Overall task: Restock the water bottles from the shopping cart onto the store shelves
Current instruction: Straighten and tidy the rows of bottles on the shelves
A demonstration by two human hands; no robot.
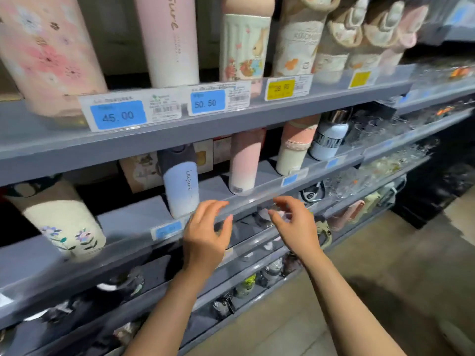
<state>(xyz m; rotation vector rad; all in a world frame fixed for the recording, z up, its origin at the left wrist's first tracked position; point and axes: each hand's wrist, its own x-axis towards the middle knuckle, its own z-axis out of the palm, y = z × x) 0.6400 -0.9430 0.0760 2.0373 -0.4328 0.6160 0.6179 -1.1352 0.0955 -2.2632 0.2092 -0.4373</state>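
A blue-and-white bottle with a dark cap stands upright on the middle grey shelf, just behind its clear front rail. My left hand hovers in front of that rail right below the bottle, fingers spread and curled, holding nothing. My right hand is a little to the right at the same height, fingers apart and empty. A pink-and-white bottle stands further right on the same shelf. The shopping cart is out of view.
The upper shelf carries tall pink and cream bottles and price tags reading 45.00 and 50.50. A cream flowered bottle stands at the left of the middle shelf. Lower shelves hold small dark items. Tan floor lies at the right.
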